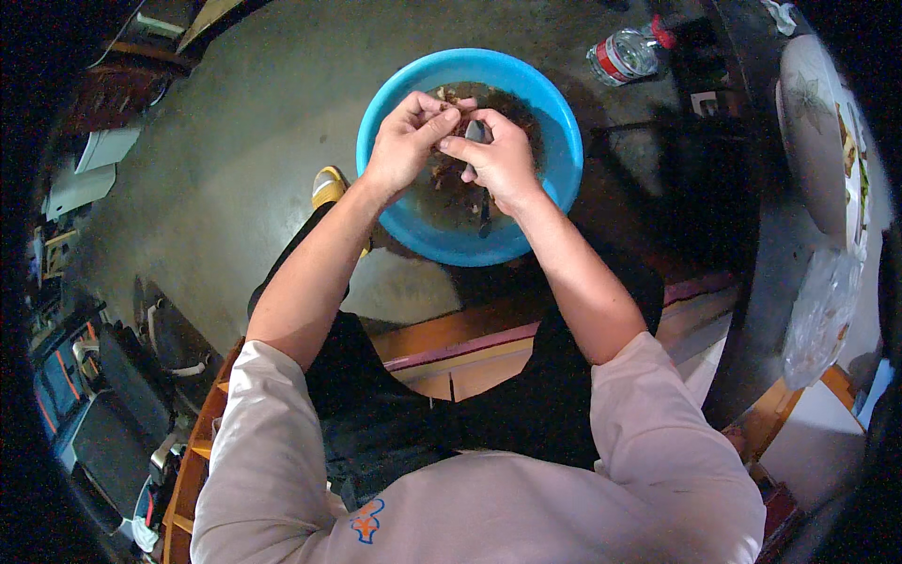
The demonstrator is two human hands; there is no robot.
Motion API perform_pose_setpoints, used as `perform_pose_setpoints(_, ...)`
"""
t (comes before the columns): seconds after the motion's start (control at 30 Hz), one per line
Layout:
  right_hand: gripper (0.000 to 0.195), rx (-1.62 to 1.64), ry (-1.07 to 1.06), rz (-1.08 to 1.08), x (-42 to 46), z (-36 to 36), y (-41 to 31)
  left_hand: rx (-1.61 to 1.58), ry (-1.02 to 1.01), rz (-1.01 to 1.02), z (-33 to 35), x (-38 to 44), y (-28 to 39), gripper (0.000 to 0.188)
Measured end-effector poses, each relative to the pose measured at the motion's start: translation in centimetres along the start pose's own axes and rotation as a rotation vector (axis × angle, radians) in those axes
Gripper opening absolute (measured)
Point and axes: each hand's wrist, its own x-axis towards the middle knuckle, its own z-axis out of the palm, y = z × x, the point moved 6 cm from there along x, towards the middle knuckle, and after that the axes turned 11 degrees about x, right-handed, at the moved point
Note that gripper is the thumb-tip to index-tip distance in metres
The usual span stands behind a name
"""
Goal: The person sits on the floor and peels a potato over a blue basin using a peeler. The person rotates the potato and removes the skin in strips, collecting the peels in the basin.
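A round blue plastic basin [557, 130] stands on the floor before me, with murky water and brown and pale bits in it. Above it, my left hand [412, 137] pinches something small and brownish, too hidden by the fingers to name. My right hand [497, 148] meets it at the fingertips, its thumb and forefinger at the same small piece. A dark-handled tool with a grey metal part [474, 132], perhaps a small knife, is held in the right hand. Its dark end [485, 215] points down toward my body, over the basin.
A clear plastic bottle with a red label [620, 58] lies beyond the basin to the right. At the far right are a plate of food [854, 169] and a clear plastic bag [821, 317]. Dark chairs [120, 437] stand at the left. My yellow shoe [328, 187] is beside the basin.
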Motion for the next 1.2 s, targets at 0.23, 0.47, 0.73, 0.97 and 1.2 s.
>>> perform_pose_setpoints(0.23,0.040,-0.055,0.085,-0.147,-0.1,-0.3,1.1,0.035,0.153,-0.056,0.0,0.1,-1.3,0.006)
perform_pose_setpoints(0.47,0.031,-0.008,0.210,0.135,0.9,-3.1,1.9,1.409,0.016,-0.073,-4.2,2.2,-4.1,0.011)
perform_pose_setpoints(0.73,0.026,0.355,0.094,0.253,2.4,-5.6,0.8,1.805,-0.329,-0.326,-1.2,1.3,-6.7,0.018)
perform_pose_setpoints(0.97,0.035,0.439,-0.040,0.276,2.4,-4.6,1.0,1.658,-0.189,0.011,-2.5,0.2,-7.6,0.050)
perform_pose_setpoints(1.2,0.041,0.364,-0.077,0.226,2.0,-4.6,0.9,1.290,0.006,0.050,-1.3,0.2,-3.1,0.063)
